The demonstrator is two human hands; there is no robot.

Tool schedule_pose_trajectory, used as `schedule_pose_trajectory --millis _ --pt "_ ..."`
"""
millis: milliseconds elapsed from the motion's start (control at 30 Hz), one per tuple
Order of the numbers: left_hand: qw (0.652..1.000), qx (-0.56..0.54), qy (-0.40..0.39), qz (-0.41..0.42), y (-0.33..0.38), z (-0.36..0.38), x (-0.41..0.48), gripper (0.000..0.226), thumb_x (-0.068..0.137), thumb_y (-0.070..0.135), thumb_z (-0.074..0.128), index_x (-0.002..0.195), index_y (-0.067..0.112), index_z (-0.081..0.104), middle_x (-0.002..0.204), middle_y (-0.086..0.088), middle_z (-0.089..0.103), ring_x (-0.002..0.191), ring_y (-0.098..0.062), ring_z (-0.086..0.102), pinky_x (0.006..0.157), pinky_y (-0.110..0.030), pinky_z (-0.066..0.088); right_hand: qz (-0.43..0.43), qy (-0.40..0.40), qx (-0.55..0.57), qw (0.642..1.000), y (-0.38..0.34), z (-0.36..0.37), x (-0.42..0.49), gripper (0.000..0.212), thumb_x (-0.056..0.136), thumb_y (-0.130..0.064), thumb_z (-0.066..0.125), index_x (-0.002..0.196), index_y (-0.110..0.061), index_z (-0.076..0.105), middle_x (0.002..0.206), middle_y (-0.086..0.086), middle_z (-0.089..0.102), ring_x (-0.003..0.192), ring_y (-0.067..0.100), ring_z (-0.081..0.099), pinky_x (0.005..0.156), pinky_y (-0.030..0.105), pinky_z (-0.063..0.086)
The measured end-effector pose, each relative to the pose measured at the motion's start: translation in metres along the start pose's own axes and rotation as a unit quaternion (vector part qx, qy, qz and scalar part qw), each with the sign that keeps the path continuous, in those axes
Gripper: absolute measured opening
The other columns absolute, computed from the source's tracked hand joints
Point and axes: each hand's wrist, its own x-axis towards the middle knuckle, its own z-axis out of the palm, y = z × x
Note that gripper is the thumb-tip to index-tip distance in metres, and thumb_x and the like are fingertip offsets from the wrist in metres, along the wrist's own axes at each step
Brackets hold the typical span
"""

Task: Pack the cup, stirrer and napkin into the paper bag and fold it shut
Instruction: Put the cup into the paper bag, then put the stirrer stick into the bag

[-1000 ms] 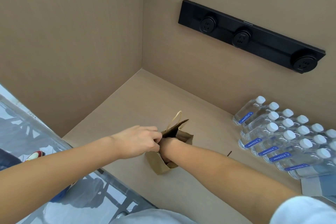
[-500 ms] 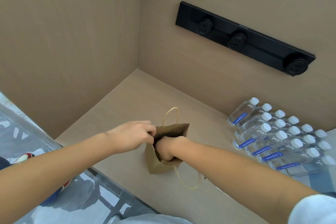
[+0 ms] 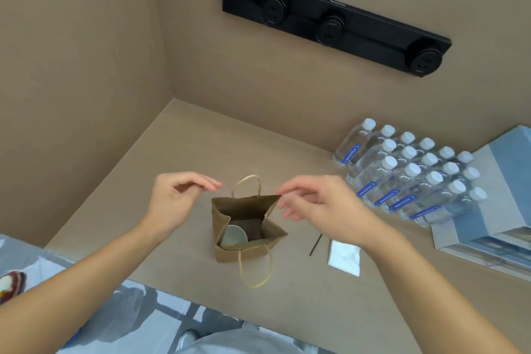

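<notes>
A small brown paper bag (image 3: pixel 243 251) stands upright and open on the beige counter (image 3: pixel 184 149). A pale cup (image 3: pixel 234 236) sits inside it at the lower left. My left hand (image 3: pixel 175 198) hovers just left of the bag's mouth, fingers apart, holding nothing. My right hand (image 3: pixel 317 204) hovers at the bag's right top corner, fingertips close to the rim, nothing in it. A thin dark stirrer (image 3: pixel 315 244) and a white folded napkin (image 3: pixel 344 257) lie on the counter right of the bag, under my right forearm.
Several water bottles (image 3: pixel 408 178) with white caps stand packed at the right against the back wall. A light blue box (image 3: pixel 488 210) lies beyond them. A black socket strip (image 3: pixel 333 23) is on the wall. The counter's front edge runs below the bag.
My right hand has come out of the bag and my left hand has let go of its rim. Both now hover apart above the open bag, and the cup shows inside.
</notes>
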Motion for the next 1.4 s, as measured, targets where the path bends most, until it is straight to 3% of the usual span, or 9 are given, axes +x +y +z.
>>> schedule_pose_trajectory --millis 133,267,400,567,700,800,933,1133,1400 --pt "0.98 0.097 0.084 -0.151 -0.068 0.002 -0.008 0.025 0.089 -0.005 0.056 0.086 0.015 0.07 0.092 -0.005 0.074 0.094 -0.025 0.067 0.087 -0.039 0.051 0.146 0.148 0.117 0.971 0.067 -0.015 0.004 0.019 0.096 0.003 0.052 0.092 -0.006 0.069 0.08 0.017 0.074 0.066 0.031 0.074 0.067 0.038 0.063" --pt "0.869 0.43 -0.068 -0.235 -0.142 0.008 -0.03 0.045 0.094 0.027 0.055 0.135 0.01 0.046 0.146 -0.02 0.042 0.135 -0.041 0.033 0.109 -0.051 0.03 0.326 0.149 0.146 0.922 0.146 0.011 0.025 0.011 0.097 -0.005 0.054 0.098 0.004 0.06 0.081 0.018 0.065 0.055 0.029 0.068 0.056 0.033 0.061" --pt "0.802 0.528 -0.123 -0.249 -0.181 0.015 -0.046 0.064 0.098 0.049 0.03 0.152 0.016 0.018 0.164 -0.016 0.01 0.149 -0.039 0.006 0.118 -0.056 0.011 0.432 0.15 0.053 0.888 0.197 0.047 0.036 0.024 0.092 -0.022 0.058 0.073 -0.007 0.056 0.082 0.021 0.074 0.076 0.041 0.073 0.082 0.047 0.06" --pt "0.787 0.56 -0.06 -0.252 -0.193 0.03 -0.051 0.068 0.096 0.051 0.031 0.155 0.025 0.009 0.165 -0.01 0.006 0.151 -0.034 -0.002 0.118 -0.055 0.003 0.521 0.163 -0.069 0.835 0.214 0.063 0.041 0.041 0.076 -0.049 0.052 0.062 -0.014 0.067 0.054 0.003 0.073 0.064 0.025 0.07 0.066 0.029 0.058" --pt "0.784 0.565 -0.036 -0.255 -0.2 0.033 -0.052 0.064 0.096 0.054 0.028 0.153 0.029 0.015 0.165 -0.007 0.011 0.151 -0.031 0.001 0.119 -0.054 0.004 0.531 0.148 -0.067 0.832 0.212 0.066 0.051 0.024 0.083 -0.017 0.053 0.077 -0.009 0.076 0.06 0.007 0.074 0.048 0.018 0.056 0.043 0.015 0.034" --pt "0.784 0.564 -0.024 -0.259 -0.203 0.036 -0.055 0.064 0.095 0.056 0.017 0.152 0.03 0.018 0.165 -0.005 0.012 0.151 -0.029 0.001 0.119 -0.053 0.004 0.522 0.125 -0.056 0.842 0.218 0.071 0.059 0.021 0.083 -0.007 0.053 0.091 0.001 0.071 0.086 0.02 0.076 0.068 0.028 0.068 0.052 0.022 0.047" --pt "0.785 0.559 -0.015 -0.264 -0.205 0.039 -0.05 0.062 0.095 0.055 0.019 0.152 0.031 0.017 0.165 -0.004 0.011 0.151 -0.028 0.0 0.119 -0.054 0.004 0.53 0.079 -0.081 0.841 0.216 0.07 0.066 0.024 0.079 -0.014 0.053 0.081 -0.002 0.073 0.066 0.014 0.077 0.05 0.021 0.066 0.048 0.019 0.048" --pt "0.779 0.565 -0.02 -0.27 -0.206 0.038 -0.052 0.064 0.095 0.055 0.014 0.153 0.03 0.011 0.166 -0.005 0.007 0.151 -0.028 -0.002 0.119 -0.054 0.001 0.521 0.053 -0.154 0.838 0.219 0.08 0.069 0.026 0.074 -0.013 0.049 0.086 -0.005 0.069 0.078 0.015 0.076 0.071 0.03 0.074 0.064 0.028 0.059" --pt "0.8 0.541 -0.027 -0.258 -0.209 0.034 -0.053 0.063 0.093 0.048 0.029 0.152 0.025 0.02 0.164 -0.011 0.015 0.15 -0.033 0.005 0.116 -0.058 0.005 0.42 0.24 0.015 0.875 0.161 0.08 0.022 0.017 0.067 -0.027 0.059 0.057 -0.012 0.059 0.04 0.007 0.064 0.034 0.024 0.062 0.044 0.026 0.054"
